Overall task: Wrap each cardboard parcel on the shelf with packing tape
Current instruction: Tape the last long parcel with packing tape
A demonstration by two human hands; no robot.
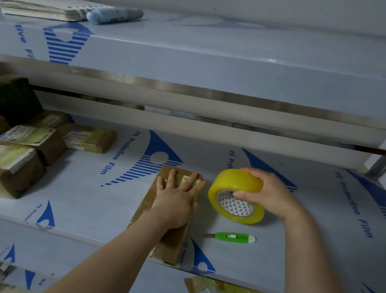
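At the left end of the middle shelf [91, 196] a pile of labelled parcels [16, 142] sits well apart from the work. Near the middle of the shelf lies the one cardboard parcel [145, 205] in hand. Its long axis runs from the front edge back towards the rear, leaning slightly to the right, and its near end reaches the front edge or just past it. The left hand [175, 199] lies flat on the far half of that parcel, fingers straight and spread, pressing it down rather than gripping it. Just beside the parcel's far right corner stands the yellow tape roll [235, 194], tilted with its core facing the person. The right hand [268, 192] clasps it, fingers curled over the top and the thumb at the core. No pulled-out tape end can be made out. A green cutter [233, 237] lies between the roll and the front edge, right of the parcel and touching neither. The roll is on the parcel's right, so the right hand seems the one to carry tape leftwards across the short width. A turn along the long axis would probably need the left hand to lift or turn the parcel.
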